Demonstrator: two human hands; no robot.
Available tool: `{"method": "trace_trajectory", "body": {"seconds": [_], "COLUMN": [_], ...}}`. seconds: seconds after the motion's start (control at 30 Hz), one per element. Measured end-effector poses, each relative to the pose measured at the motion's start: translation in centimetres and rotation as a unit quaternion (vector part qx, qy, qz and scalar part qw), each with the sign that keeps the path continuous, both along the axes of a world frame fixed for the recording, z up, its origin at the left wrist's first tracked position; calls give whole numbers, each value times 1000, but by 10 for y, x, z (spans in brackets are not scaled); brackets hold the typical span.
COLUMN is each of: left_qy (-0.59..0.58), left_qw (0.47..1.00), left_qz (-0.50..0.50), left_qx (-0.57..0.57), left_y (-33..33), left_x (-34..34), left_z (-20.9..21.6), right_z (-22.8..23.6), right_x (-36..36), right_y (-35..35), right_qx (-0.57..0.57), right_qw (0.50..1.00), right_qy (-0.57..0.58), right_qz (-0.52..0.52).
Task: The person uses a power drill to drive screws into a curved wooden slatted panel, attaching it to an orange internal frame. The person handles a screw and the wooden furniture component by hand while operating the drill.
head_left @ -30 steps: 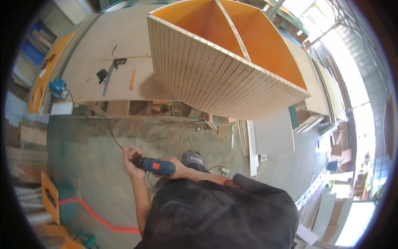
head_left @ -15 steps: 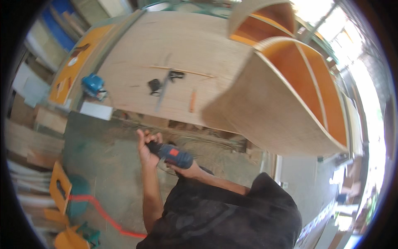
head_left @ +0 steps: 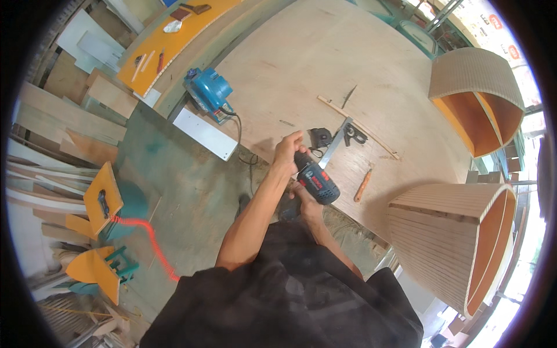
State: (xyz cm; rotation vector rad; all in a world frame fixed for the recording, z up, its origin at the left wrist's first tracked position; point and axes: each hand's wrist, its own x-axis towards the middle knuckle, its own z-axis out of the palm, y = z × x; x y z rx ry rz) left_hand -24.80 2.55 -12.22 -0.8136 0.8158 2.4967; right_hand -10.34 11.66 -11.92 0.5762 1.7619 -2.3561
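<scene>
I hold a dark blue and black cordless drill (head_left: pixel 318 183) in front of my body, close to the workbench's near edge. My left hand (head_left: pixel 286 153) is closed around the black chuck at its front end. The drill's handle is in the grip of my right hand (head_left: pixel 308 204), partly hidden under the drill body. Just beyond, on the plywood bench top (head_left: pixel 278 75), lie a black tape measure (head_left: pixel 320 137), a metal ruler (head_left: pixel 335 145), a small black tool (head_left: pixel 354 136), a thin wooden strip (head_left: pixel 362 129) and an orange-handled tool (head_left: pixel 364 185).
A blue power tool (head_left: pixel 210 93) with a black cord sits at the bench's left edge, near a white board (head_left: pixel 206 133). Two curved ribbed wooden cabinets (head_left: pixel 438 238) stand at right. A red coiled hose (head_left: pixel 152 235) crosses the floor. Wood offcuts (head_left: pixel 49 136) line the left.
The view has turned, so the bench and its tools appear farther right. Both hands still hold the drill, now nearer the bench edge, with the left hand on the chuck.
</scene>
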Motion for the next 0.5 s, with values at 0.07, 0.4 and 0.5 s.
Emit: {"method": "trace_trajectory", "body": {"seconds": [0.07,0.4,0.5], "left_qy": [-51,-94,-158], "left_qw": [998,984,973], "left_qz": [-10,-120,-114], "left_qx": [-33,87,123], "left_y": [-4,-64,-63], "left_x": [-27,-119,-143], "left_z": [-2,-63,-75], "right_z": [10,-10,0], "right_x": [-23,-99,-117], "right_y": [-14,-89,-115], "right_qx": [80,171,149], "right_qw": [997,985,984], "right_qy": [-10,20,19], "right_qz": [-6,-23,-96]}}
